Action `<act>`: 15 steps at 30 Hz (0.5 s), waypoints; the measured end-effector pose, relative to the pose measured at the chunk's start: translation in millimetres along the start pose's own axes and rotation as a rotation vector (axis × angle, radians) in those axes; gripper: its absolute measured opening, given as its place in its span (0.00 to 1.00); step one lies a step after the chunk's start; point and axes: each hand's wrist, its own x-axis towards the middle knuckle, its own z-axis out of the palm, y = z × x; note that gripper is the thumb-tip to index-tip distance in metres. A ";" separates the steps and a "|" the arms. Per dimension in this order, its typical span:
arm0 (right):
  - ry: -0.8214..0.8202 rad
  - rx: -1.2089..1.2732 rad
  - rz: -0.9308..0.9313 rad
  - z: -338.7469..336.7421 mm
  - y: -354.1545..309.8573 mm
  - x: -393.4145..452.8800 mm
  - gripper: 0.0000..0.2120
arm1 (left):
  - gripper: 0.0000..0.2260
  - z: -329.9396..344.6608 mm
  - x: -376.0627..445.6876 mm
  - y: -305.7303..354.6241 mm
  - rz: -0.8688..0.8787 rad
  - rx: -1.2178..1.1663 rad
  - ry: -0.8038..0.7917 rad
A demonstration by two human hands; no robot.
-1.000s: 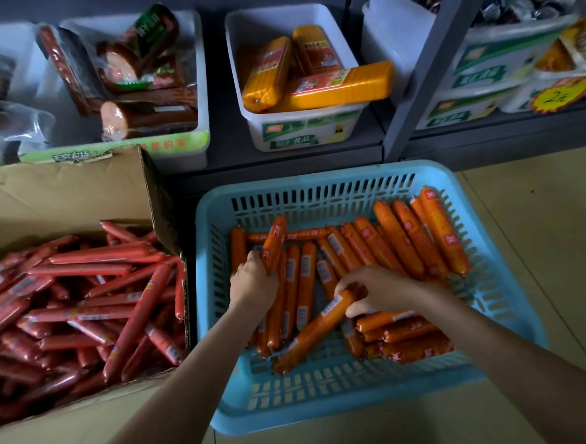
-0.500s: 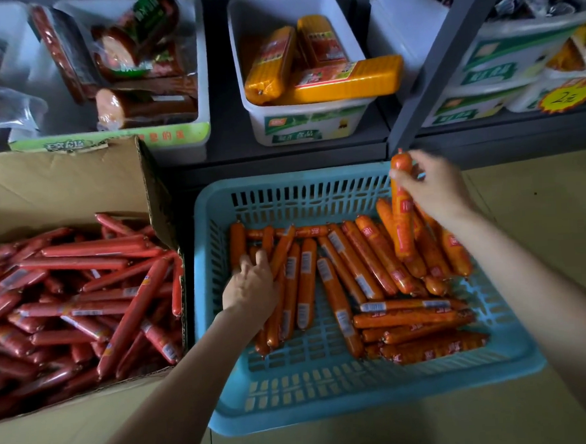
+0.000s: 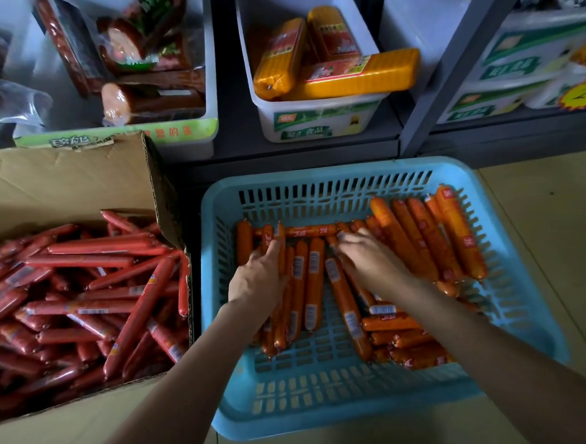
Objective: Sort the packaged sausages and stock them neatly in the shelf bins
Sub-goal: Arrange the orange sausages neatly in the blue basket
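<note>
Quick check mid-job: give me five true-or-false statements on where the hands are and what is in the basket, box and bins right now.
1. Both hands are inside the blue basket. True.
2. The cardboard box holds yellow packs. False: it holds red sausages.
3. The left hand rests on the orange sausages. True.
4. The right hand holds a sausage up above the basket. False: it is down among the sausages in the basket.
5. The white bin behind the basket is empty. False: it holds yellow packs.
</note>
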 end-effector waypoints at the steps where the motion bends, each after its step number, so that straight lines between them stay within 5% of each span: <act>1: -0.036 -0.027 -0.020 10.4 1.8 4.7 0.17 | 0.34 0.6 2.2 -0.8 -0.003 0.010 -0.014; 5: 0.000 0.030 0.018 28.3 7.9 18.3 0.25 | 0.31 3.0 7.2 -5.2 -0.013 -0.016 -0.042; 9: -0.163 0.115 0.061 18.9 8.8 28.0 0.35 | 0.30 4.6 12.3 -4.6 0.004 -0.003 -0.039; 15: -0.182 0.153 0.080 -4.5 5.8 41.2 0.32 | 0.29 3.0 20.7 -4.3 0.015 0.006 -0.088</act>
